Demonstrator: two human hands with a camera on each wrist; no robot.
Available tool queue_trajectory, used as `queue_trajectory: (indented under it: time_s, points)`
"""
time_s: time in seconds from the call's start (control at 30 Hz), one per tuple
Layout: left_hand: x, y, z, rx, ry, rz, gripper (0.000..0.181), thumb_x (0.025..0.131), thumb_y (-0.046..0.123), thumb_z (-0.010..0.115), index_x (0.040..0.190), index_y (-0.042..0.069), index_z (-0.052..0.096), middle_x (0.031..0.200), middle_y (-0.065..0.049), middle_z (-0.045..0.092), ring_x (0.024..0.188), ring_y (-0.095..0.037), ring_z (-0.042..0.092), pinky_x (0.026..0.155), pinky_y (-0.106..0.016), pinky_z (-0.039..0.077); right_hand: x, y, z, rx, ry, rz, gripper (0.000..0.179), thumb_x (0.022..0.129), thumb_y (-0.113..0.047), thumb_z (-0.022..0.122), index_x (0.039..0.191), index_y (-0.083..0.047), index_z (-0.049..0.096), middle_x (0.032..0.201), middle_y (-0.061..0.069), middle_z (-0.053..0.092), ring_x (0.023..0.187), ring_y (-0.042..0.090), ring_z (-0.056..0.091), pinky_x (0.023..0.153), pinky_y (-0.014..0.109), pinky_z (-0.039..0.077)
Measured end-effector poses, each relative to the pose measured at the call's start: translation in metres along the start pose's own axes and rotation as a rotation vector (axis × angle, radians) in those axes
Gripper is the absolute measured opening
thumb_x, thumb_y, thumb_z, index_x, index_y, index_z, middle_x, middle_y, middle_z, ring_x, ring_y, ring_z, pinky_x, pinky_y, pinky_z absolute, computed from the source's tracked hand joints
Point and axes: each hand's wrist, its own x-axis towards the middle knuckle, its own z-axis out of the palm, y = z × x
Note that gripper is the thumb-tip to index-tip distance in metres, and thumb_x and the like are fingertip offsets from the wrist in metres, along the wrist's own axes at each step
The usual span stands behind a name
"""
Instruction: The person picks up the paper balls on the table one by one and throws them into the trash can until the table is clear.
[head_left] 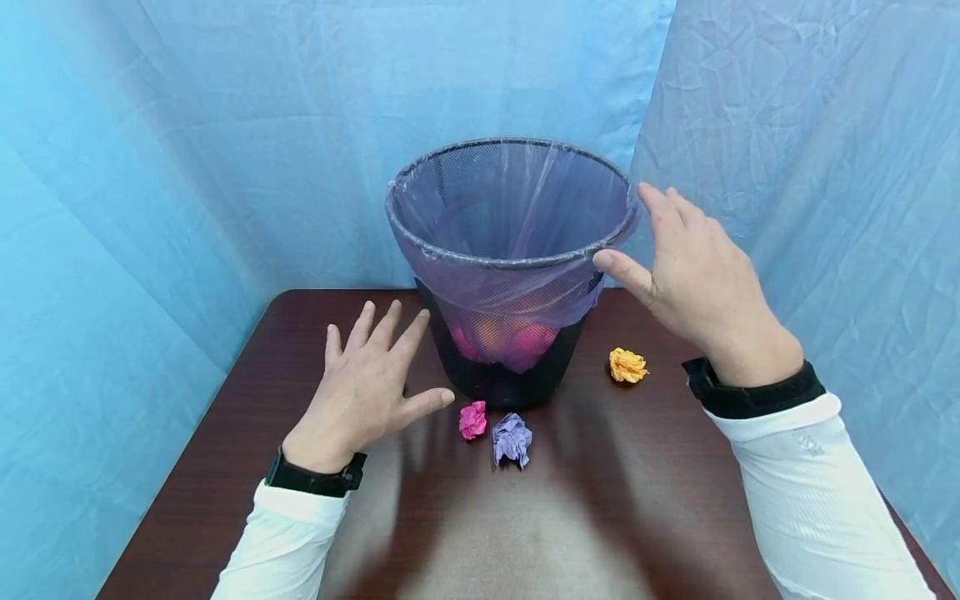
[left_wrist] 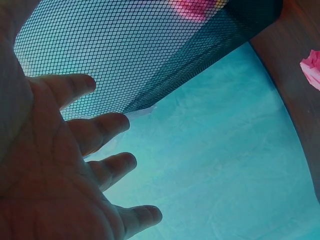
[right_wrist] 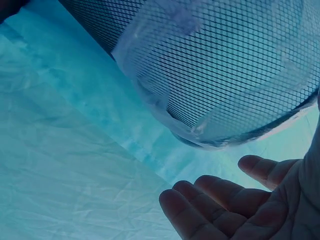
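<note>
A black mesh wastebasket [head_left: 498, 387] stands upright at the back of the table, lined with a thin purple bag [head_left: 510, 292] folded over its rim. Crumpled paper in pink and orange shows through the mesh low inside. To the basket's left, my left hand [head_left: 360, 392] hovers with fingers spread and holds nothing. On the other side my right hand [head_left: 697, 275] is raised beside the rim, fingers extended, thumb close to the bag's edge. In front of the basket lie a pink paper ball [head_left: 472, 420] and a purple paper ball [head_left: 512, 440]. An orange paper ball [head_left: 627, 366] lies to its right.
The dark brown table [head_left: 247, 467] has its far edge just behind the basket. Blue cloth [head_left: 300, 150] hangs behind and on both sides. Black bands [head_left: 757, 392] circle both wrists over white sleeves.
</note>
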Motion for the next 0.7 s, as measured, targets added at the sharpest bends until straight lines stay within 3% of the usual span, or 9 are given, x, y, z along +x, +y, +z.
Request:
queue_trajectory:
  time_s: [0.23, 0.47, 0.7]
  points:
    - [0.001, -0.001, 0.002, -0.012, 0.006, -0.003, 0.105, 0.084, 0.079, 0.066, 0.165, 0.022, 0.032, 0.169, -0.021, 0.029, 0.158, -0.049, 0.017, 0.114, -0.084, 0.012, -0.006, 0.007, 0.013, 0.000, -0.015, 0.021, 0.100, 0.096, -0.070, 0.059, 0.166, -0.007, 0.025, 0.164, 0.031, 0.032, 0.143, 0.060, 0.038, 0.104, 0.079, 0.035]
    - [0.000, -0.003, 0.005, -0.020, 0.008, -0.012, 0.109, 0.083, 0.080, 0.066, 0.167, 0.022, 0.027, 0.170, -0.021, 0.026, 0.158, -0.049, 0.017, 0.114, -0.084, 0.013, -0.014, 0.016, 0.030, -0.013, 0.003, 0.010, 0.104, 0.093, -0.067, 0.066, 0.164, -0.003, 0.026, 0.164, 0.036, 0.026, 0.146, 0.061, 0.032, 0.111, 0.078, 0.030]
    - [0.000, -0.004, 0.006, -0.019, 0.003, -0.021, 0.109, 0.083, 0.079, 0.067, 0.167, 0.022, 0.027, 0.170, -0.022, 0.026, 0.158, -0.049, 0.017, 0.114, -0.084, 0.012, -0.022, 0.022, 0.046, -0.101, 0.009, 0.007, 0.111, 0.090, -0.069, 0.068, 0.164, 0.001, 0.024, 0.165, 0.039, 0.019, 0.147, 0.064, 0.026, 0.114, 0.074, 0.029]
